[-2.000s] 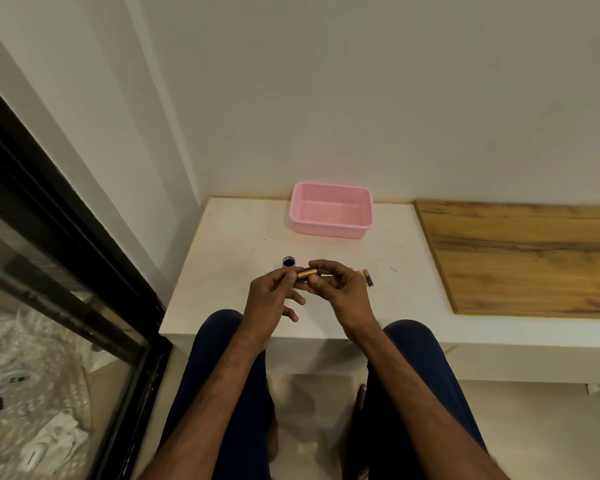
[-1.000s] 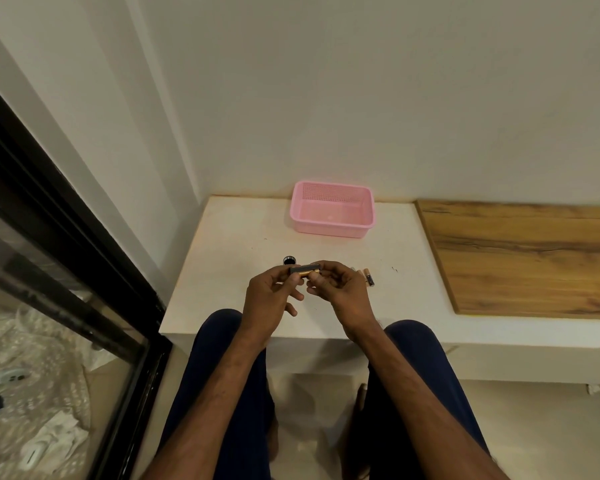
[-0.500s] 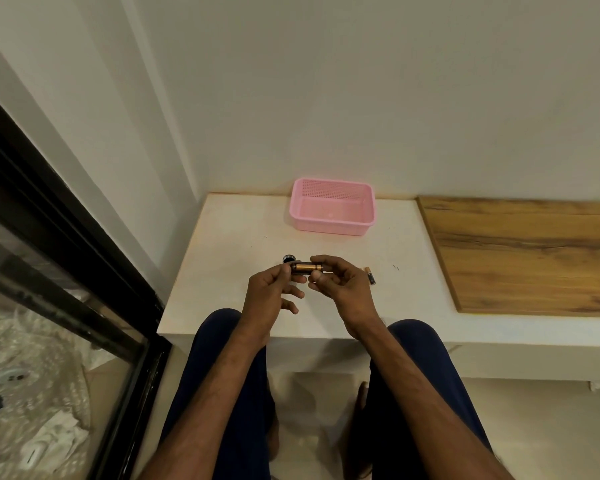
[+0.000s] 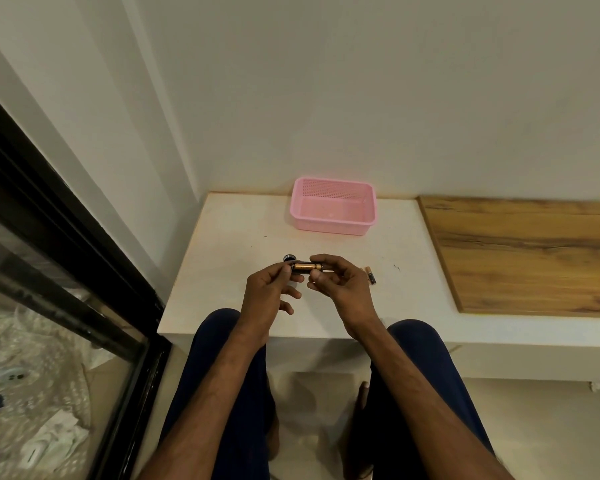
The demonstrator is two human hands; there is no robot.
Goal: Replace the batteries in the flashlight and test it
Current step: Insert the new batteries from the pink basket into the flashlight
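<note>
Copper-black battery holder point(image 4: 306, 267) pinched by left hand point(image 4: 269, 293) and right hand point(image 4: 340, 285), above white table point(image 4: 229, 251)

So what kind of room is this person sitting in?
Probably a room in a home, not a workshop. There is a low white ledge in a plain wall corner, a pink plastic basket on it, a wooden board alongside, and a black-framed glass door at the side.

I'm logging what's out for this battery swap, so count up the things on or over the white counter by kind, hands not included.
Pink basket: 1
Battery holder with batteries, held in the hands: 1
Loose batteries beside the right hand: 2, as far as I can tell
Small black round part: 1
Wooden board: 1
Total: 6
</note>
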